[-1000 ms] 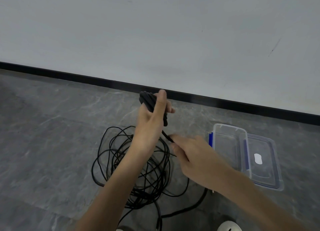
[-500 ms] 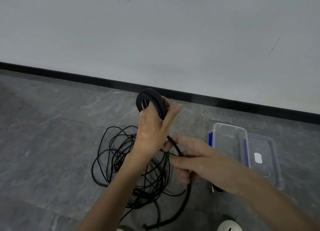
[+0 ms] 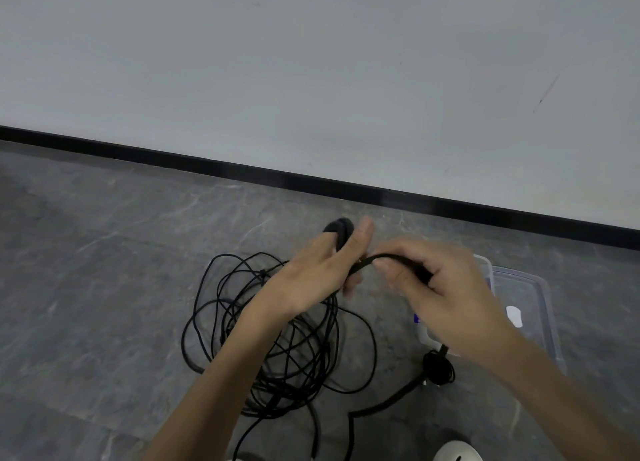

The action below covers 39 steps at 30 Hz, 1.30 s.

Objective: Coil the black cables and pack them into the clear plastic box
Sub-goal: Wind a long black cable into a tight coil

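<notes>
I hold one thick black cable [image 3: 374, 258]. Its wound part sits as one small coil [image 3: 341, 232] in my left hand [image 3: 318, 273], gripped between the thumb and the curled fingers [image 3: 325, 246]. The free part arches over to my right hand [image 3: 446, 294], which pinches it just beside the left. Both hands hover above the floor [image 3: 104, 287], backs up. Under my left wrist lies one loose tangle [image 3: 277, 339] of thin black cable; how many cables it contains I cannot tell. One small bundle [image 3: 438, 370] lies near the one clear plastic box [image 3: 485, 263], which is half hidden behind my right hand, with its one lid [image 3: 540, 308] just beside it.
</notes>
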{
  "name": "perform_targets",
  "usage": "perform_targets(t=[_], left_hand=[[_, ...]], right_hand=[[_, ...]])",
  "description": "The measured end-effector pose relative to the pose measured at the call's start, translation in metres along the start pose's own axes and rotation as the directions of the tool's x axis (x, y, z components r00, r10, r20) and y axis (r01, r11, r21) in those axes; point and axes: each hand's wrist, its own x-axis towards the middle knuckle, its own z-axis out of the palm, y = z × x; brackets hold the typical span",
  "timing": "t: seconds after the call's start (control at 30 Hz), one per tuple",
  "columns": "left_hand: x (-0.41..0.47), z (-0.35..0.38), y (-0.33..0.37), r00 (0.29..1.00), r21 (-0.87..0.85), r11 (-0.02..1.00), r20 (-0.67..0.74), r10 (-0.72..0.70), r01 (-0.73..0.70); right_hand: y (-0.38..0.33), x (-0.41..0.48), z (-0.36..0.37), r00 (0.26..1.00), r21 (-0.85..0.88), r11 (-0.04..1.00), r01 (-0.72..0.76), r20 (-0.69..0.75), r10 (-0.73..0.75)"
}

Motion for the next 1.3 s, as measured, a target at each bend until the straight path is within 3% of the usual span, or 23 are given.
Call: perform_targets(t=[0.1,0.17,0.33,0.6,0.7,0.97,1.1,1.3], left_hand=[[-0.004,0.003,0.003,0.968,-0.137,0.99,0.249,0.005,0.03],[-0.006,0.006,0.006,0.93,-0.189,0.979,0.368,-0.003,0.078],[-0.011,0.009,0.017,0.872,-0.313,0.934,0.489,0.002,0.174],[-0.011,0.004,0.015,0.859,-0.41,0.891,0.509,0.049,0.193],[-0.01,-0.004,0.01,0.885,-0.471,0.859,0.464,0.049,0.2],[-0.007,-0.005,0.008,0.902,-0.577,0.779,0.43,0.035,0.245],[-0.007,-0.004,0.009,0.88,-0.651,0.714,0.463,0.102,0.259],[-0.003,-0.004,0.006,0.904,-0.778,0.59,0.388,0.178,0.217]], right_hand=[[0.007,0.001,-0.009,0.988,0.156,0.98,-0.123,-0.074,0.136],[0.01,0.003,-0.016,0.98,0.161,0.974,-0.157,-0.095,0.174],[0.017,0.007,-0.019,0.985,0.082,0.987,-0.136,-0.092,0.144],[0.028,0.008,-0.025,0.986,0.063,0.985,-0.158,-0.038,0.16],[0.032,0.009,-0.033,0.979,0.075,0.983,-0.168,-0.106,0.176],[0.028,0.012,-0.034,0.932,0.308,0.914,-0.265,-0.163,0.325],[0.035,0.011,-0.036,0.92,0.177,0.933,-0.315,-0.184,0.345],[0.038,0.007,-0.023,0.913,-0.005,0.913,-0.408,0.021,0.408]])
